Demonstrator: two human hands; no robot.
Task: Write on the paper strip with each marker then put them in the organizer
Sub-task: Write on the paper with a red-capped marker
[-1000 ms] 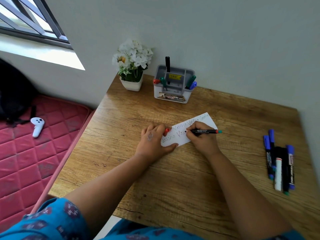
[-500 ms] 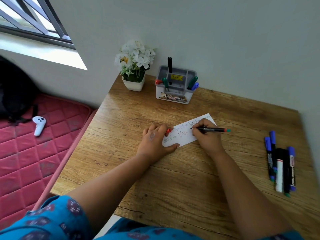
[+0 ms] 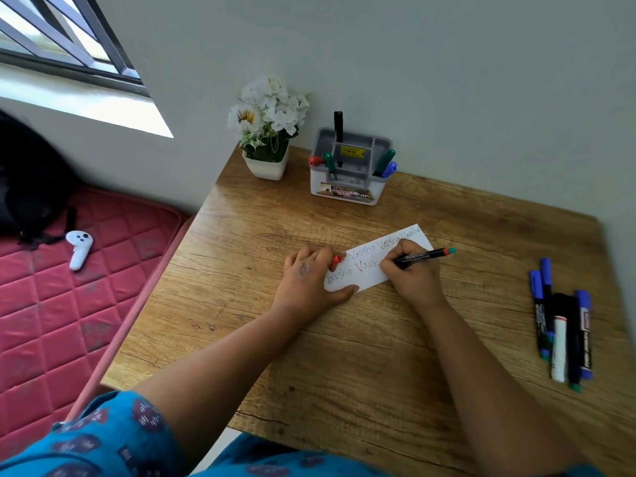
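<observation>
A white paper strip (image 3: 370, 266) lies on the wooden table (image 3: 344, 356), with handwritten words in two rows. My right hand (image 3: 411, 273) grips a black marker (image 3: 425, 256) with a red and green end, its tip down on the strip. My left hand (image 3: 308, 282) presses the strip's left end and holds a red cap (image 3: 337, 259) between its fingers. The grey and white organizer (image 3: 347, 170) stands at the back by the wall with several markers in it. A bunch of several markers (image 3: 562, 328) lies at the table's right.
A white pot of white flowers (image 3: 268, 132) stands left of the organizer. Left of the table lies a red quilted mattress (image 3: 51, 321) with a white controller (image 3: 80, 247) and a black bag (image 3: 27, 180). A window is at the upper left.
My right hand has moved rightward along the lower row, adding red letters. My left hand has stayed on the strip.
</observation>
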